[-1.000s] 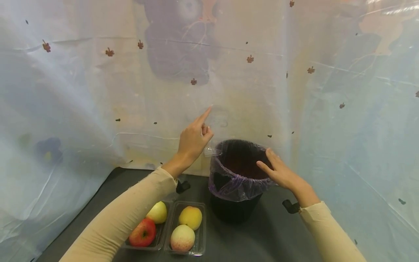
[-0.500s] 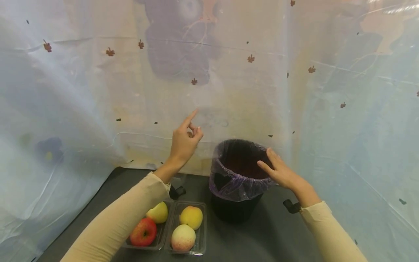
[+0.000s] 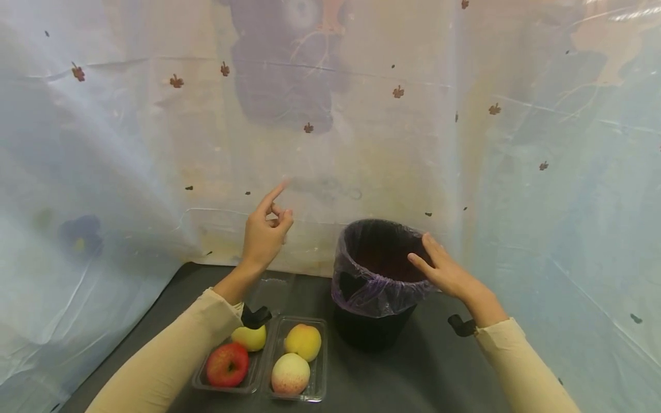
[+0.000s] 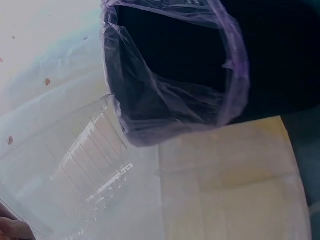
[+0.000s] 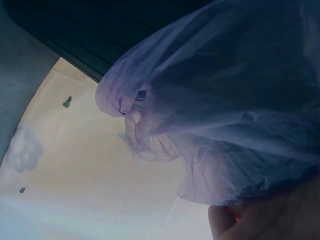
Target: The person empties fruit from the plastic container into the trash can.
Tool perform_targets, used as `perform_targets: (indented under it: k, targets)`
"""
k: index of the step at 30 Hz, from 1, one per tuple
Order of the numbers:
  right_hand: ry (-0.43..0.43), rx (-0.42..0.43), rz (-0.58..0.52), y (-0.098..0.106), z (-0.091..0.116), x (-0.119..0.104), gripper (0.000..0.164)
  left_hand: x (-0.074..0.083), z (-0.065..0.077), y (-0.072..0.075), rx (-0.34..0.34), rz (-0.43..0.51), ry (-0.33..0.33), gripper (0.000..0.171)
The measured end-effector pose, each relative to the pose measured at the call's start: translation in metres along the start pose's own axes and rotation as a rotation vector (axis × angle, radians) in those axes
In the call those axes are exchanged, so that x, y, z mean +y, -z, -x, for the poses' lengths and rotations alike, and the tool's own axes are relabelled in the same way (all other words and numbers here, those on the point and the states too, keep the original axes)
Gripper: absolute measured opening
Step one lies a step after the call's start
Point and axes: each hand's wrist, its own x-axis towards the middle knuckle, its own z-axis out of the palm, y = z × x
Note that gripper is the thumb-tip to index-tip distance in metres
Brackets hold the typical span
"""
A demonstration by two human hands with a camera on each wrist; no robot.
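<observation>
My left hand (image 3: 264,238) is raised left of the bin, index finger extended and thumb bent towards the other fingers. It pinches a clear ribbed plastic container (image 4: 92,155), which shows best in the left wrist view and is barely visible from the head. A black bin (image 3: 369,330) stands upright with a thin purple bag (image 3: 384,295) folded over its rim. On the bin's right rim rests my right hand (image 3: 451,275), thumb apart and fingers fairly straight. The right wrist view shows part of that hand against the bag.
Two clear trays stand in front of the left forearm. One tray (image 3: 253,385) holds a red apple (image 3: 227,365) and a yellow-green fruit (image 3: 250,338); the other tray (image 3: 321,373) holds a yellow fruit (image 3: 302,342) and a pale peach-like fruit (image 3: 290,374). A patterned sheet (image 3: 361,155) hangs behind.
My left hand has moved left and slightly down, away from the bin, and the clear container has come along with it. The right hand has stayed on the rim.
</observation>
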Motion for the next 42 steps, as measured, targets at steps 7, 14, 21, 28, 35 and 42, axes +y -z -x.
perform_targets:
  k: [7, 14, 21, 28, 35, 42]
  targets:
    - [-0.001, -0.006, -0.005, 0.000, 0.000, 0.000, 0.095, -0.017, 0.017, 0.028, 0.015, -0.003, 0.081, 0.059]
    - [0.004, -0.002, 0.012, 0.000, 0.000, -0.001, 0.095, -0.032, 0.034, 0.055, 0.019, -0.011, 0.163, 0.060]
    - [-0.002, -0.002, 0.021, 0.000, 0.000, 0.000, 0.095, -0.025, 0.047, 0.074, 0.029, -0.057, 0.201, 0.058]
    - [0.001, 0.003, 0.020, -0.001, 0.000, 0.000, 0.095, -0.042, 0.058, 0.093, 0.028, -0.112, 0.265, 0.060]
    - [0.002, 0.001, 0.011, -0.002, 0.000, 0.001, 0.095, -0.081, 0.072, 0.115, 0.069, -0.198, 0.344, 0.061]
    - [0.003, 0.007, 0.021, 0.001, 0.002, -0.002, 0.094, -0.098, 0.074, 0.140, 0.088, -0.282, 0.374, 0.056]
